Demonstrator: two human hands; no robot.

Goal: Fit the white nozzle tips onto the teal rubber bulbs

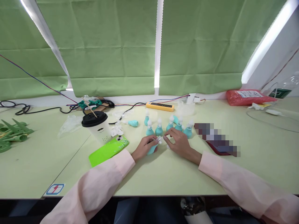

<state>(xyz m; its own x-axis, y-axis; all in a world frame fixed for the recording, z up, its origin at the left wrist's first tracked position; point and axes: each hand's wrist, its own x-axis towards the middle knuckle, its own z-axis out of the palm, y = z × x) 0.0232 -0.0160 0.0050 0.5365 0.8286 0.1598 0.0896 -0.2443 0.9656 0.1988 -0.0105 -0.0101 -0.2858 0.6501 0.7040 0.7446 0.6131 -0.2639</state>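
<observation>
My left hand (146,147) is closed around a teal nasal aspirator bulb (152,149), whose clear nozzle end (159,140) points up toward my other hand. Just right of it, my right hand (178,142) has its thumb and index fingertips brought together; whatever lies between them is too small to make out. Under those fingers a small clear piece (168,147) rests on the table. Behind both hands stand several more teal bulbs (158,130) with whitish clear tips, mostly upright. Another teal bulb (133,123) lies on its side farther left.
Left of my hands are a bright green phone (107,151) and a lidded paper cup (99,130). A yellow-orange device (160,106) and cables lie along the back. To the right are a blurred dark red object (217,148) and a red package (249,97). Green parts (14,133) sit far left.
</observation>
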